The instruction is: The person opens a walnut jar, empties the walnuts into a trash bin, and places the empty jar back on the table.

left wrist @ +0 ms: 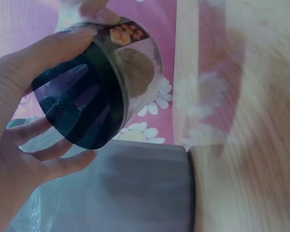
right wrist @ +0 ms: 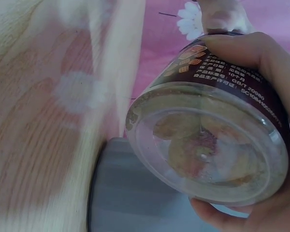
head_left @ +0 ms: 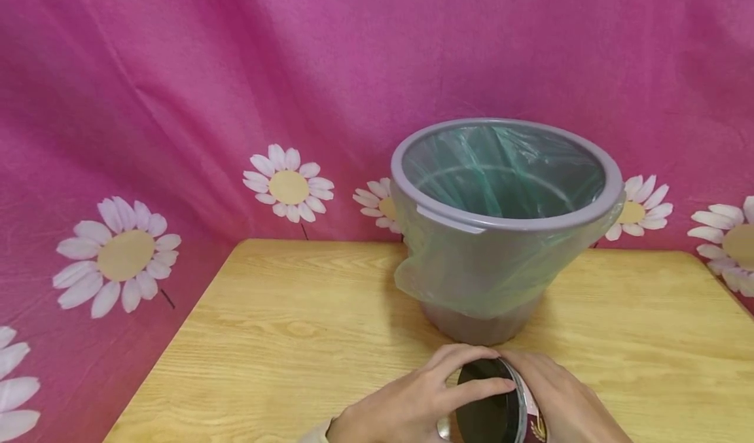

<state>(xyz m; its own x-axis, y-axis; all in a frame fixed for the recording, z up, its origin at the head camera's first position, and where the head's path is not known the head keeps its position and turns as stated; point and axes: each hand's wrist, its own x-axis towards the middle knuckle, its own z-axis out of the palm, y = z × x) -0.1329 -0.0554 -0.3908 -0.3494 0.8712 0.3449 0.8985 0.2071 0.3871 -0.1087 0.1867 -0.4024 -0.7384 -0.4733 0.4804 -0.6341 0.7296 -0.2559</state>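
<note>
Currently both hands are on one jar, tipped over sideways above the table, in front of the bin; the near edge lies out of the head view. Jar's base is off the wood, facing the right wrist camera.

Left hand: digits spread wide and bent about the dark lid, some tips at its rim. Reads as a grip on the lid; how firm, cannot tell.

Right hand: curled round the jar's body, digits on opposite sides of it, partly over the printed label. Looks a steady hold.

Progress, as judged: jar is up off the table and held at both ends, so that much is done. Lid is on, no gap seen beneath it; whether already loosened, cannot tell. Taking it off looks to be the part left. Brown pieces show through the clear base, so contents, biscuits perhaps, seem to be inside yet.

Bin stands toward the far edge, right of centre, well apart from both far corners. Bag lines it and folds out over the rim, so the lining looks finished; bottom too dim to read
</note>
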